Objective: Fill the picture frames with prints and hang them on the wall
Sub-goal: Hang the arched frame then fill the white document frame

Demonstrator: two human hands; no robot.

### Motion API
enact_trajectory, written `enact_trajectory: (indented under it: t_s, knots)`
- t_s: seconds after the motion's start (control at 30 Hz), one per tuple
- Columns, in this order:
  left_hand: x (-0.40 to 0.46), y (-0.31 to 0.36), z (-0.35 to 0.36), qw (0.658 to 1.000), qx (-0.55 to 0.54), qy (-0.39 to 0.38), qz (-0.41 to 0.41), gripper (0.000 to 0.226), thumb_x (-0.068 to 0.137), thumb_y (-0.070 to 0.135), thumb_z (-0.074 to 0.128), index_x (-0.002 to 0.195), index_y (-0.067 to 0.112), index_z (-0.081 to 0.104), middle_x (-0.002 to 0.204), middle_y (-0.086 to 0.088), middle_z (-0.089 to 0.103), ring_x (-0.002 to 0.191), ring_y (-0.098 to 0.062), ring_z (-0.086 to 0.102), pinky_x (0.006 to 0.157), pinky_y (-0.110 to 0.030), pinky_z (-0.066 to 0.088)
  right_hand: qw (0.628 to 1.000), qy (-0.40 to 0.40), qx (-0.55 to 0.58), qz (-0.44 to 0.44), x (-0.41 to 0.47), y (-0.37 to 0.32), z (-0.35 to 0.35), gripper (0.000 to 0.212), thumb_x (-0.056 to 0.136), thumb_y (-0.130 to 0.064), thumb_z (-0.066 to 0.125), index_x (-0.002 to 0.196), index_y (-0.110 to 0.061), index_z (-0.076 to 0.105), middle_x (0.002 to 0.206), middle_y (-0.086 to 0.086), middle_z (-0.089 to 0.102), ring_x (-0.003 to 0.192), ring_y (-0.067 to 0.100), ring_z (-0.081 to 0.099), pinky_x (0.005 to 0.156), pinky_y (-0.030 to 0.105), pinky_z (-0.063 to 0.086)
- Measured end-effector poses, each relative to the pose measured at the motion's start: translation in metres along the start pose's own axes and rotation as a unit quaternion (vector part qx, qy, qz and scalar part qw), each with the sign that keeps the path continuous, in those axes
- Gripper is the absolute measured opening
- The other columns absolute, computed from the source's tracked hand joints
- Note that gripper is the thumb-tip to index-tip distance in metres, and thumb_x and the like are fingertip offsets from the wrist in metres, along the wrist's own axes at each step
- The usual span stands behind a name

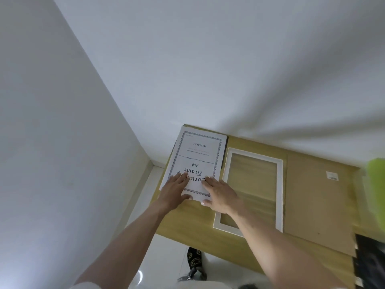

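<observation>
A white printed sheet (198, 155) reading "Document Frame A4" lies on the left end of a wooden table (262, 253), covering something dark whose edge shows at its right. My left hand (174, 189) and my right hand (218, 193) both lie flat on the sheet's near end, fingers straight, thumbs at its near edge. Beside it on the right lies an empty white picture frame (253, 189) with the table grain showing through it.
A brown cardboard backing board (318, 201) with a small white label lies right of the frame. A blurred green object (376, 176) and a dark object (368, 263) sit at the right edge. White walls meet in a corner behind the table. White floor lies below.
</observation>
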State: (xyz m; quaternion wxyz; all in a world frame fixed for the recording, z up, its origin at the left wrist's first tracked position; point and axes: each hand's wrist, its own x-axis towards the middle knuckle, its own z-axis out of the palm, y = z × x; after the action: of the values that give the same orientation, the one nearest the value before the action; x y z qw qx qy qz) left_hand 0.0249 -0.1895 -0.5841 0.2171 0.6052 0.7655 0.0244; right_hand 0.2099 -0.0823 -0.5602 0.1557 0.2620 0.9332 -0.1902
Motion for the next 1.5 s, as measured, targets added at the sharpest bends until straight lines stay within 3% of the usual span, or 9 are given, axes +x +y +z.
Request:
enact_trajectory:
  t_s: [0.17, 0.33, 0.53, 0.67, 0.8, 0.93, 1.1, 1.27, 1.5]
  knots:
    - [0.001, -0.011, 0.009, 0.998, -0.026, 0.055, 0.018, 0.072, 0.088, 0.053, 0.057, 0.147, 0.016, 0.042, 0.157, 0.002, 0.031, 0.147, -0.021, 0.026, 0.121, -0.038, 0.01, 1.0, 0.004, -0.013, -0.016, 0.007, 0.005, 0.0, 0.075, 0.096, -0.042, 0.06, 0.156, -0.015, 0.025, 0.166, 0.005, 0.013, 0.152, 0.02, 0.017, 0.124, 0.038, 0.007]
    - [0.001, -0.013, 0.01, 0.993, 0.019, 0.102, 0.059, 0.05, 0.085, 0.052, 0.043, 0.101, 0.019, 0.076, 0.115, 0.002, 0.072, 0.105, -0.021, 0.068, 0.104, -0.034, 0.029, 0.998, 0.057, 0.003, -0.021, 0.013, 0.003, -0.008, 0.043, 0.099, -0.025, 0.058, 0.14, -0.014, 0.052, 0.15, 0.001, 0.049, 0.13, 0.019, 0.054, 0.12, 0.039, 0.025]
    - [0.0, -0.018, -0.01, 0.968, 0.011, 0.218, 0.128, 0.054, 0.083, 0.055, 0.058, 0.117, 0.014, 0.065, 0.111, 0.004, 0.069, 0.104, -0.015, 0.062, 0.102, -0.038, 0.046, 0.987, 0.153, 0.049, -0.01, 0.01, 0.008, -0.029, 0.035, 0.098, -0.024, 0.06, 0.132, -0.016, 0.06, 0.123, 0.0, 0.069, 0.102, 0.022, 0.068, 0.094, 0.04, 0.052]
    - [0.01, -0.012, -0.046, 0.943, 0.043, 0.283, 0.171, 0.057, 0.07, 0.021, 0.082, 0.123, 0.012, 0.063, 0.11, -0.001, 0.069, 0.094, -0.02, 0.066, 0.091, -0.034, 0.048, 0.964, 0.257, 0.052, -0.052, 0.007, 0.02, -0.06, 0.042, 0.094, -0.023, 0.066, 0.135, -0.021, 0.057, 0.116, 0.0, 0.068, 0.092, 0.015, 0.068, 0.08, 0.035, 0.058]
    - [0.021, 0.006, -0.101, 0.924, 0.041, 0.348, 0.155, 0.049, 0.069, -0.004, 0.079, 0.114, 0.013, 0.069, 0.104, -0.003, 0.071, 0.076, -0.023, 0.07, 0.057, -0.032, 0.054, 0.936, 0.338, 0.002, -0.096, -0.002, 0.019, -0.101, 0.051, 0.092, -0.035, 0.061, 0.141, -0.022, 0.052, 0.127, 0.003, 0.059, 0.112, 0.016, 0.057, 0.1, 0.035, 0.046]
    - [0.029, 0.023, -0.155, 0.913, 0.04, 0.378, 0.146, 0.04, 0.078, -0.004, 0.071, 0.114, 0.013, 0.069, 0.099, -0.003, 0.071, 0.072, -0.022, 0.069, 0.046, -0.028, 0.046, 0.922, 0.372, -0.025, -0.1, -0.007, 0.027, -0.135, 0.059, 0.088, -0.051, 0.062, 0.141, -0.027, 0.052, 0.135, 0.003, 0.054, 0.119, 0.018, 0.052, 0.11, 0.039, 0.036]
    - [0.04, 0.05, -0.206, 0.892, 0.044, 0.417, 0.169, 0.025, 0.088, 0.016, 0.07, 0.113, 0.015, 0.069, 0.094, 0.002, 0.072, 0.068, -0.017, 0.07, 0.05, -0.026, 0.048, 0.866, 0.486, 0.028, -0.11, -0.019, 0.038, -0.185, 0.029, 0.092, -0.014, 0.067, 0.12, -0.022, 0.069, 0.108, -0.007, 0.07, 0.092, 0.012, 0.065, 0.086, 0.036, 0.053]
    - [0.039, 0.07, -0.244, 0.885, -0.137, 0.428, 0.123, 0.038, 0.089, 0.033, 0.07, 0.125, 0.021, 0.063, 0.115, 0.008, 0.07, 0.093, -0.01, 0.068, 0.084, -0.025, 0.053, 0.813, 0.524, 0.253, -0.034, -0.044, 0.045, -0.237, 0.024, 0.098, -0.016, 0.063, 0.121, -0.023, 0.066, 0.113, -0.017, 0.068, 0.093, -0.007, 0.066, 0.065, 0.007, 0.043]
    - [0.04, 0.108, -0.268, 0.819, -0.455, 0.339, 0.083, 0.029, 0.085, 0.017, 0.074, 0.113, 0.021, 0.067, 0.089, 0.007, 0.073, 0.086, -0.004, 0.068, 0.079, -0.01, 0.047, 0.704, 0.562, 0.433, 0.005, -0.074, 0.065, -0.274, 0.027, 0.094, -0.019, 0.067, 0.119, -0.03, 0.065, 0.091, -0.023, 0.064, 0.065, -0.001, 0.051, 0.061, 0.014, 0.042]
